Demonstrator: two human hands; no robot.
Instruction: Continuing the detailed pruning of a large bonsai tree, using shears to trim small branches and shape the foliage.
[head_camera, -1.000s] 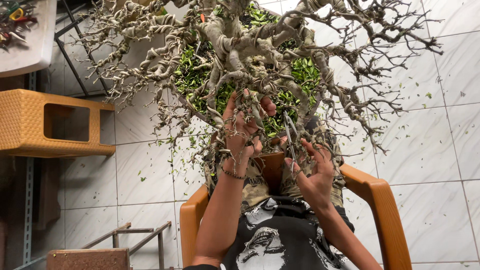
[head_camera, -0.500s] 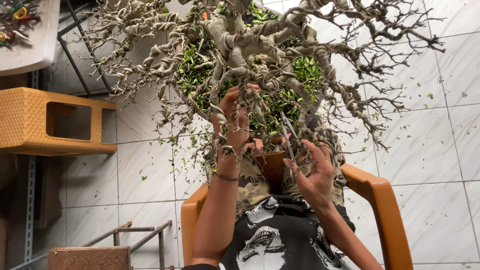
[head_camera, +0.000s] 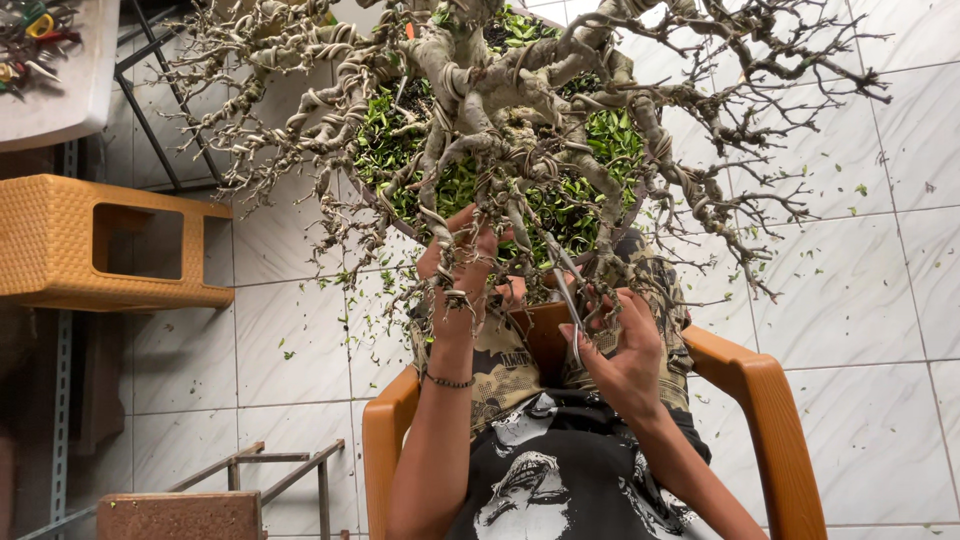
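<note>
Bonsai tree (head_camera: 500, 110), wire-wrapped, sits in its pot against my knees; my left hand (head_camera: 458, 265) pinches a low twig while my right hand (head_camera: 620, 350) grips slim shears (head_camera: 570, 300). I judge trimming is underway, and the blades need lining up on that twig.

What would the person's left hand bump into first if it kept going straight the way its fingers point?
Probably the wire-wrapped branches of the bonsai tree: the left hand already has its fingers among them, with the green leaves just beyond. Depth is hard to judge from above.
</note>
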